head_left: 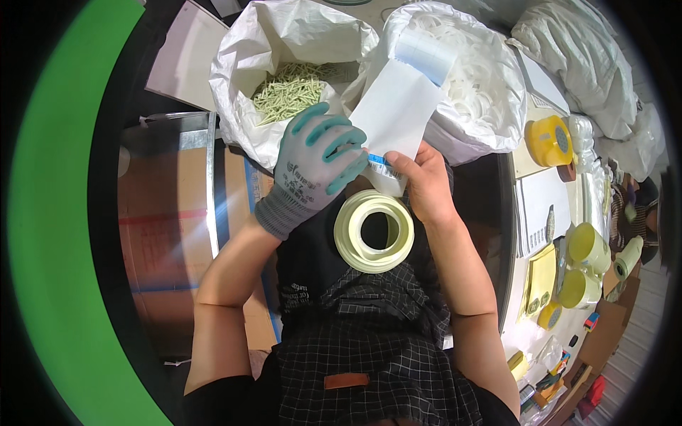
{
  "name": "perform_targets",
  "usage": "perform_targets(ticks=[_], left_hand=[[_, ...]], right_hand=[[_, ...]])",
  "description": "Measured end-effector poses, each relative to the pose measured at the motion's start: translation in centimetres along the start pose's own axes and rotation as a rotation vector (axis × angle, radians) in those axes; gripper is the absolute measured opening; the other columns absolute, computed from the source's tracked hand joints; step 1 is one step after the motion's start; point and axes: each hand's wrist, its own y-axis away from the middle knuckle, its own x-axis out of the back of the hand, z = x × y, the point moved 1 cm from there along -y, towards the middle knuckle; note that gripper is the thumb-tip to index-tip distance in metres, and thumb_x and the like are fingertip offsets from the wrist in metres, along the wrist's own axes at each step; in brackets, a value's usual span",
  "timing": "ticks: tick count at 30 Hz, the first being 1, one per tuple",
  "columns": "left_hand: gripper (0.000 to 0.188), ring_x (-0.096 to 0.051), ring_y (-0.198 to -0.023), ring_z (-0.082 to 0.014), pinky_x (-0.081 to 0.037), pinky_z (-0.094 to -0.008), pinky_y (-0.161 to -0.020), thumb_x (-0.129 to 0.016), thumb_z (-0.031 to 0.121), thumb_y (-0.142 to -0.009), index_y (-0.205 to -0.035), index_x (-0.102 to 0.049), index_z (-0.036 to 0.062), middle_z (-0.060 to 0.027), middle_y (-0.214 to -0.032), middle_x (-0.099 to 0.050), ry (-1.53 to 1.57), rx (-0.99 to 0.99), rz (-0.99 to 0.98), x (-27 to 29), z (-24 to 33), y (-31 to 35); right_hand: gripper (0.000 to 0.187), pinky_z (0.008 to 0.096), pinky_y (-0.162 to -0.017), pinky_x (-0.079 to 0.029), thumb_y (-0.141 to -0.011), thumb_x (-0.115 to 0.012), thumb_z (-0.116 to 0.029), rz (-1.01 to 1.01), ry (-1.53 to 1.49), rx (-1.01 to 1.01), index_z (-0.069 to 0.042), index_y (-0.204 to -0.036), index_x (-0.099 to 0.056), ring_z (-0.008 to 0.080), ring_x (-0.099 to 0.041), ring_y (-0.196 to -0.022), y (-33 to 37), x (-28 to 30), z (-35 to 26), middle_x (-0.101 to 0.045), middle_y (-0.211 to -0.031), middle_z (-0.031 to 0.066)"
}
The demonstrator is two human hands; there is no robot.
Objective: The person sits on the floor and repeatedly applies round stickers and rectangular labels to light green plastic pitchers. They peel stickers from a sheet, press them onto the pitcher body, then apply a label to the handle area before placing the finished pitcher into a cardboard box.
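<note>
A long white strip of label backing (pixel 398 106) runs down from its roll, with a blue-and-white barcode sticker (pixel 383 167) near the lower end. My bare right hand (pixel 430 184) pinches the strip's right side, thumb on top. My left hand (pixel 316 160), in a grey glove with teal fingertips, has its thumb and forefinger closed at the sticker's left edge. Its other fingers are curled. Below both hands, a pale yellow-green ring-shaped plastic fitting (pixel 346 234) rests on my lap, its round opening facing up. Neither hand touches it.
Ahead stand a white sack (pixel 234 71) of small pale-green pieces and another sack (pixel 490 135) of translucent white rings. At right, a table holds yellow tape (pixel 548 140), papers (pixel 543 195) and yellow-green cups (pixel 588 245). Cardboard boxes (pixel 163 241) stand at left.
</note>
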Motion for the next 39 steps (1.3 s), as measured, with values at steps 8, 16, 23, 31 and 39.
perform_targets(ticks=[8, 16, 23, 31, 39], left_hand=[[0.025, -0.071, -0.105, -0.0294, -0.057, -0.0530, -0.103, -0.088, 0.014, -0.077, -0.100, -0.078, 0.0112, -0.0036, -0.107, -0.075, 0.007, 0.025, 0.040, -0.2, 0.5, 0.0], [0.019, -0.070, -0.106, -0.0310, -0.056, -0.0508, -0.100, -0.087, 0.018, -0.080, -0.093, -0.074, 0.0120, -0.0033, -0.109, -0.074, 0.053, 0.090, 0.093, -0.7, 1.3, 0.7], [0.023, -0.071, -0.107, -0.0322, -0.057, -0.0455, -0.096, -0.086, 0.006, -0.084, -0.102, -0.072, 0.0087, -0.0085, -0.114, -0.074, 0.189, 0.311, 0.257, 0.4, 5.1, 3.9], [0.011, -0.070, -0.086, -0.0108, -0.059, -0.0268, -0.081, -0.074, 0.000, -0.105, -0.115, -0.072, 0.0035, -0.0043, -0.099, -0.073, 1.297, 1.285, 0.639, -4.7, 8.8, 10.3], [0.012, -0.070, -0.083, -0.0105, -0.059, -0.0270, -0.079, -0.074, 0.000, -0.105, -0.116, -0.072, 0.0037, -0.0036, -0.094, -0.073, 1.238, 1.295, 0.629, -5.3, 9.7, 9.0]], right_hand=[[0.024, 0.0328, -0.094, -0.060, -0.106, -0.070, -0.007, -0.010, -0.109, 0.011, 0.003, -0.128, -0.072, 0.0137, -0.075, -0.100, 0.1, -0.5, -0.2, -0.081, -0.116, 0.0099], [0.024, 0.0352, -0.092, -0.062, -0.107, -0.070, -0.007, 0.000, -0.183, -0.044, 0.004, -0.129, -0.070, 0.0164, -0.076, -0.100, 0.6, -0.7, -0.4, -0.081, -0.115, 0.0119], [0.022, 0.0338, -0.096, -0.057, -0.107, -0.072, -0.007, 0.304, -0.049, 0.119, 0.003, -0.126, -0.068, 0.0156, -0.072, -0.103, 1.1, -0.2, -1.2, -0.078, -0.116, 0.0110], [0.047, 0.0442, -0.083, -0.057, -0.067, -0.094, -0.007, -0.272, 1.419, 0.447, -0.008, -0.106, -0.068, 0.0321, -0.068, -0.101, 6.1, -3.8, -8.8, -0.066, -0.106, 0.0109], [0.033, 0.0426, -0.065, -0.058, -0.073, -0.086, -0.015, -0.407, 1.823, 0.524, -0.008, -0.099, -0.067, 0.0300, -0.072, -0.075, 4.3, -4.4, -6.8, -0.067, -0.089, 0.0083]])
